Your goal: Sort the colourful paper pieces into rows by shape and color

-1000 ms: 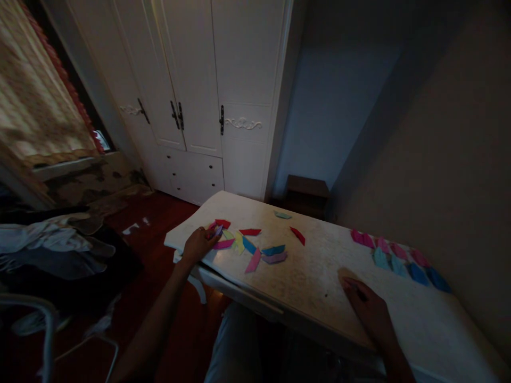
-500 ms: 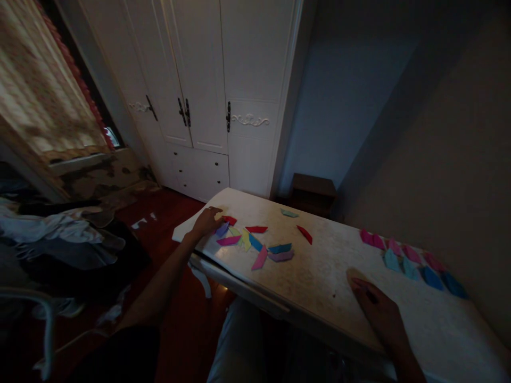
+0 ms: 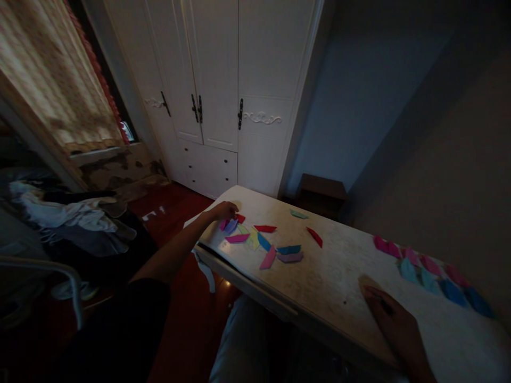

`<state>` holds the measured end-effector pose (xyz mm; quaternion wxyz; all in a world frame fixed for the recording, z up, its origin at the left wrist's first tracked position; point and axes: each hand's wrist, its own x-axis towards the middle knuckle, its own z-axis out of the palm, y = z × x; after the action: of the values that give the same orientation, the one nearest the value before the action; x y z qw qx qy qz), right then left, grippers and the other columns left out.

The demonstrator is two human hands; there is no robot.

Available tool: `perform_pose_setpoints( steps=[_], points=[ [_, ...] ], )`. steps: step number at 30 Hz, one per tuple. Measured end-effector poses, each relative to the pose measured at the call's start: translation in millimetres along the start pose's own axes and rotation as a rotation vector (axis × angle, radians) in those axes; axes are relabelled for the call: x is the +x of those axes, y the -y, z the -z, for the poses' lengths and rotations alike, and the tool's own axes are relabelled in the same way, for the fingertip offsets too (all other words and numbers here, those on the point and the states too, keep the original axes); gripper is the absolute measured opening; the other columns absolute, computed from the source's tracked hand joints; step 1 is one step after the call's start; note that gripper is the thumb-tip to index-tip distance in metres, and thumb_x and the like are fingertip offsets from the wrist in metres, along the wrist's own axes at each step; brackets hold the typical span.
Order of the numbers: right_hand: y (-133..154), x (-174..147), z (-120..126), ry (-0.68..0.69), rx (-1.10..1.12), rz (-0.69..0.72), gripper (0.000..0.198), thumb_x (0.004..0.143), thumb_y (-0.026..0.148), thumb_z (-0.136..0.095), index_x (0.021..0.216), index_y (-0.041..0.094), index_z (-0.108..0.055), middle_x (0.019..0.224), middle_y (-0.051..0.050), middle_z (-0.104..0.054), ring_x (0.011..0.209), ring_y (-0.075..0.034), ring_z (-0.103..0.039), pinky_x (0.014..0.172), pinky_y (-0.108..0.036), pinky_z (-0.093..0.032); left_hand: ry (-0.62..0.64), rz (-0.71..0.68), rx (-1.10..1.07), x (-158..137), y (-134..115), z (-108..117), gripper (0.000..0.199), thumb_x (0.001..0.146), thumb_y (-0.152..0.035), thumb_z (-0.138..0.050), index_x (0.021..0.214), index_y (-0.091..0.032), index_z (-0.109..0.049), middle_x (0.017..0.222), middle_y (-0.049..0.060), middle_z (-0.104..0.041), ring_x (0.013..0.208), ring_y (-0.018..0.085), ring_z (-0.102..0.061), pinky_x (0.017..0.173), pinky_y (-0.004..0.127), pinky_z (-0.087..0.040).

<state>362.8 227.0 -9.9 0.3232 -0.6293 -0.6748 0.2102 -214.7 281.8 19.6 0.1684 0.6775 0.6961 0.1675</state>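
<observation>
My left hand (image 3: 224, 211) reaches over the far left end of the table, its fingers bent downward and slightly apart. Beneath its fingertips is a red folded paper piece (image 3: 240, 218); a purple folded piece (image 3: 231, 227) and a magenta one (image 3: 222, 225) lie just below the hand. No piece is visibly lifted. Loosely curled, my right hand (image 3: 391, 316) rests on the table's right part, a dark gap showing between thumb and fingers, with nothing visible in it. Beside the left hand's group lie a pink-magenta piece (image 3: 237, 238), a yellow piece (image 3: 254, 239) and a red strip (image 3: 265, 229).
The pale table (image 3: 319, 276) also bears blue (image 3: 289, 249), pink (image 3: 268, 257) and mint (image 3: 298, 214) folded papers. Two rows of pink (image 3: 387, 247) and blue (image 3: 453, 292) pieces stand along its far right edge. A white wardrobe (image 3: 259, 143) and a brown cabinet (image 3: 322, 186) stand behind.
My left hand has shifted slightly right and away over the red piece, its fingers bending down; the magenta piece beside the purple one now shows. The view has turned left; my right hand stays on the table.
</observation>
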Motion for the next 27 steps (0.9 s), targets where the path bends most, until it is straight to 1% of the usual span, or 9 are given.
perform_pose_setpoints(
  steps=[2, 4, 6, 8, 10, 14, 18, 22, 27],
  points=[
    [2, 0, 1, 0.007, -0.004, -0.022, 0.062, 0.071, 0.069, -0.051, 0.099, 0.018, -0.074, 0.106, -0.01, -0.072, 0.099, -0.031, -0.066, 0.091, -0.042, -0.051, -0.009, -0.009, -0.028, 0, 5, 0, 0.03, 0.067, -0.027, -0.066, 0.095, -0.018, -0.072, 0.081, 0.001, -0.073, 0.081, 0.017, -0.067, 0.072, 0.02, -0.046],
    [2, 0, 1, 0.009, -0.004, -0.029, 0.063, 0.07, 0.069, -0.051, 0.098, 0.017, -0.074, 0.105, -0.01, -0.072, 0.099, -0.032, -0.065, 0.091, -0.043, -0.051, -0.023, -0.017, -0.058, -2, 10, 0, 0.031, 0.07, -0.03, -0.064, 0.097, -0.017, -0.071, 0.086, 0.003, -0.074, 0.085, 0.018, -0.067, 0.075, 0.021, -0.046],
    [2, 1, 1, 0.003, -0.004, -0.027, 0.064, 0.069, 0.07, -0.051, 0.097, 0.017, -0.074, 0.105, -0.011, -0.072, 0.101, -0.033, -0.065, 0.092, -0.043, -0.05, -0.036, -0.019, -0.088, -5, 13, 0, 0.035, 0.072, -0.035, -0.064, 0.1, -0.016, -0.07, 0.092, 0.004, -0.073, 0.088, 0.018, -0.066, 0.076, 0.021, -0.046],
    [1, 2, 1, 0.005, -0.005, -0.027, 0.064, 0.068, 0.071, -0.051, 0.096, 0.018, -0.074, 0.106, -0.011, -0.072, 0.102, -0.033, -0.064, 0.092, -0.043, -0.05, -0.04, -0.014, -0.114, -8, 17, -1, 0.041, 0.069, -0.041, -0.067, 0.102, -0.015, -0.07, 0.094, 0.005, -0.073, 0.087, 0.019, -0.066, 0.075, 0.022, -0.046],
    [0, 2, 0, 0.011, -0.011, -0.034, 0.063, 0.069, 0.07, -0.052, 0.097, 0.018, -0.074, 0.106, -0.01, -0.072, 0.102, -0.033, -0.064, 0.092, -0.044, -0.05, -0.038, -0.004, -0.134, -9, 19, -1, 0.044, 0.064, -0.041, -0.072, 0.1, -0.015, -0.07, 0.09, 0.005, -0.073, 0.084, 0.019, -0.066, 0.074, 0.022, -0.046],
    [1, 2, 0, 0.006, -0.016, -0.025, 0.061, 0.07, 0.069, -0.052, 0.097, 0.018, -0.074, 0.105, -0.01, -0.072, 0.1, -0.032, -0.065, 0.093, -0.043, -0.05, -0.033, 0.021, -0.171, -6, 23, -1, 0.04, 0.058, -0.034, -0.075, 0.093, -0.014, -0.072, 0.08, 0.005, -0.072, 0.077, 0.02, -0.066, 0.071, 0.024, -0.046],
    [3, 1, 1, 0.008, -0.009, -0.033, 0.061, 0.07, 0.068, -0.052, 0.097, 0.017, -0.074, 0.104, -0.011, -0.072, 0.098, -0.031, -0.066, 0.092, -0.043, -0.05, -0.012, 0.026, -0.241, -2, 25, 0, 0.041, 0.057, -0.03, -0.074, 0.093, -0.011, -0.071, 0.073, 0.005, -0.071, 0.069, 0.019, -0.065, 0.065, 0.024, -0.046],
    [6, 0, 1, 0.012, 0.008, -0.045, 0.062, 0.07, 0.067, -0.052, 0.099, 0.016, -0.073, 0.105, -0.011, -0.072, 0.098, -0.031, -0.066, 0.092, -0.043, -0.05, -0.005, 0.016, -0.332, 1, 25, 1, 0.041, 0.057, -0.029, -0.074, 0.094, -0.012, -0.07, 0.067, 0.002, -0.069, 0.064, 0.017, -0.063, 0.063, 0.024, -0.047],
    [7, 0, 1, -0.001, 0.011, -0.006, 0.058, 0.072, 0.064, -0.052, 0.097, 0.016, -0.073, 0.105, -0.011, -0.072, 0.099, -0.03, -0.066, 0.091, -0.041, -0.051, -0.031, 0.01, -0.449, 4, 22, 3, 0.041, 0.056, -0.027, -0.073, 0.094, -0.012, -0.07, 0.067, 0.001, -0.068, 0.066, 0.016, -0.063, 0.064, 0.025, -0.048]
  ],
)
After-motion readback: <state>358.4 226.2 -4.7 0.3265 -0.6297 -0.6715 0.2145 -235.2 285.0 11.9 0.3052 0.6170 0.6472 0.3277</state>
